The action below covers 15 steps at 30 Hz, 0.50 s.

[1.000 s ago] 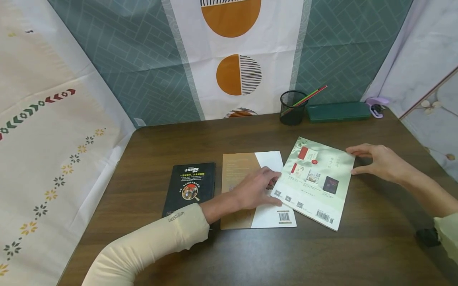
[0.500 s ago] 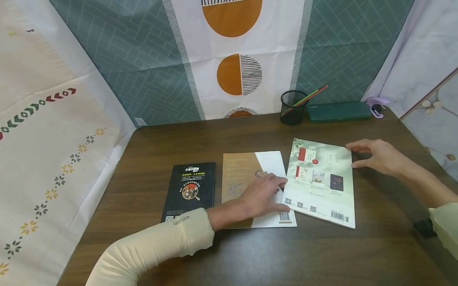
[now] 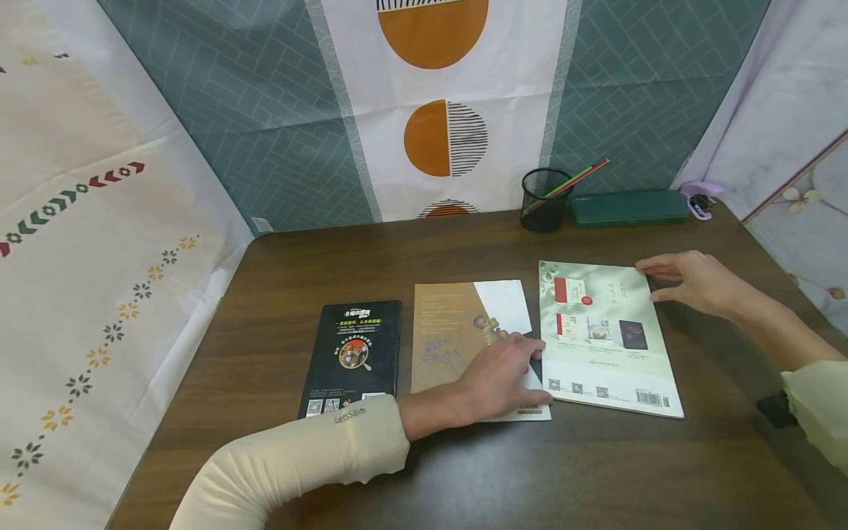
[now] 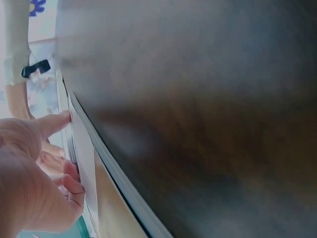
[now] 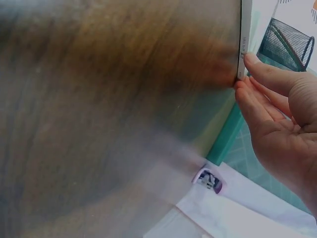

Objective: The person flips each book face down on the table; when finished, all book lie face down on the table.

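Three books lie side by side on the table (image 3: pixel 424 471). A pale green book (image 3: pixel 603 375) is on the right, a brown and white book (image 3: pixel 440 316) in the middle and a black book (image 3: pixel 358 324) on the left. My left hand (image 3: pixel 500 379) lies over the middle book, thumb and fingertips at the green book's left edge. In the left wrist view, the thumb (image 4: pixel 52 124) is spread from the bent fingers. At the green book's upper right corner, my right hand (image 3: pixel 695 283) touches with loosely extended fingers, its thumb (image 5: pixel 270 74) against the side edge.
Behind the books stand a black mesh pen cup (image 3: pixel 543 210) holding pencils and a dark green case (image 3: pixel 629 207). Lilac scissors (image 3: pixel 700 199) lie at the back right corner. Patterned cloth (image 3: pixel 450 132) hangs along the table's back edge.
The green book has turned from a slant to nearly straight, its lower end shifting right, off the middle book. My left hand has followed it right; the right hand has moved slightly farther from me.
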{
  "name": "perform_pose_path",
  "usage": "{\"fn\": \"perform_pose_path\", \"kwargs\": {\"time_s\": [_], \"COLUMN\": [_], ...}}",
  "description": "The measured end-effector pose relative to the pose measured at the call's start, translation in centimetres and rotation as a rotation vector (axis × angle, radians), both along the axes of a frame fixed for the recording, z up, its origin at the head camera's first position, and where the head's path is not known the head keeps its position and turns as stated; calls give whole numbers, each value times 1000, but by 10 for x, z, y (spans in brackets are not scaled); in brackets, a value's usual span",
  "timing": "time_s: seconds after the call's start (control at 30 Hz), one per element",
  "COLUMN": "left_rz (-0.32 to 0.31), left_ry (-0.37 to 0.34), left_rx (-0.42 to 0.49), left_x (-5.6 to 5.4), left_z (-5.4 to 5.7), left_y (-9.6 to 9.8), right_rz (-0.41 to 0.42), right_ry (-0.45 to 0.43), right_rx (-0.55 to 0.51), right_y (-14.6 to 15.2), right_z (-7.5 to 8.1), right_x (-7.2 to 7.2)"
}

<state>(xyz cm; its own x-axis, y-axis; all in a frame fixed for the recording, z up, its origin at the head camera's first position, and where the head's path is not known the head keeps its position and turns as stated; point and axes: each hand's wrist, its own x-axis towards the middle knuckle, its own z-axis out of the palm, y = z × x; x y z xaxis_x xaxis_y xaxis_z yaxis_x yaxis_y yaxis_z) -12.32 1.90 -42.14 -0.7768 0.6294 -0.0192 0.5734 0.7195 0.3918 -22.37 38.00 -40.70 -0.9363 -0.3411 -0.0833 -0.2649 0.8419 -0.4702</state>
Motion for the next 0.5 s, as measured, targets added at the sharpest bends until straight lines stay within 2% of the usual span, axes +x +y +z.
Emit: {"fn": "perform_pose_path", "kwargs": {"time_s": [0.5], "left_rz": [48], "left_ry": [25], "left_rx": [-12], "left_x": [11], "left_z": [-3], "left_y": [10], "right_rz": [4], "right_ry": [-10], "right_rx": [6], "right_y": [-4], "right_z": [3], "right_x": [-5]}}
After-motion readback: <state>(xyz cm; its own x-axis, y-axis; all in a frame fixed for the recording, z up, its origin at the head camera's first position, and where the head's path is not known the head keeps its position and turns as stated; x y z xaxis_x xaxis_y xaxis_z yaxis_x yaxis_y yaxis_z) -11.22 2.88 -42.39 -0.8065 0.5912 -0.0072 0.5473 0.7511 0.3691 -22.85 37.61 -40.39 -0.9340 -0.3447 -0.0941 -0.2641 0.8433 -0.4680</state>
